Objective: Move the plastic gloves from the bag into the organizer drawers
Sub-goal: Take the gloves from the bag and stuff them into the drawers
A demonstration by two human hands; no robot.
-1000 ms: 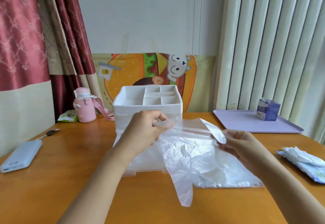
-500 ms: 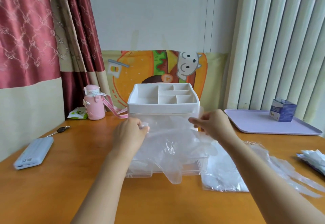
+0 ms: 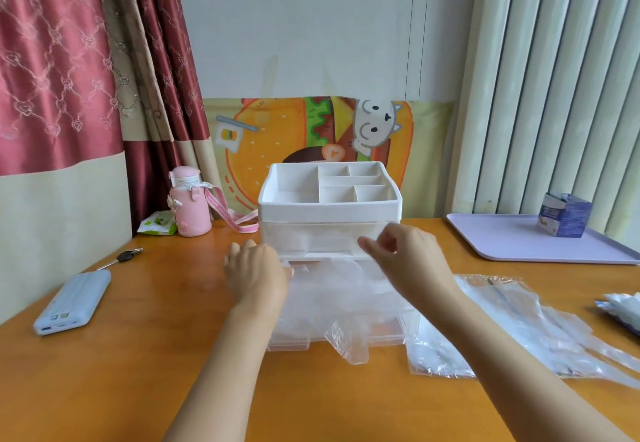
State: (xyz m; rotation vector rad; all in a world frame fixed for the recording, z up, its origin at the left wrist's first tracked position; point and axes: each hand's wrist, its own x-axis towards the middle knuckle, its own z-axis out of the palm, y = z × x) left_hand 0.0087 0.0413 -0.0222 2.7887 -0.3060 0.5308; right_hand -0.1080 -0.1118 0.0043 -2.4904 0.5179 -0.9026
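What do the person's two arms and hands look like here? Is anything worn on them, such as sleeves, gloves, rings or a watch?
Both forearms are bare as far as the picture shows; no sleeve reaches into view. The left hand and the right hand wear no glove, and no ring, watch or bracelet shows on the sides that face the camera. The nails are too small to judge.

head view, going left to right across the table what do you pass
Pale blue power bank → black key → pink bottle with strap → white organizer with clear drawers → clear plastic bag of gloves → blue carton on the lilac tray.
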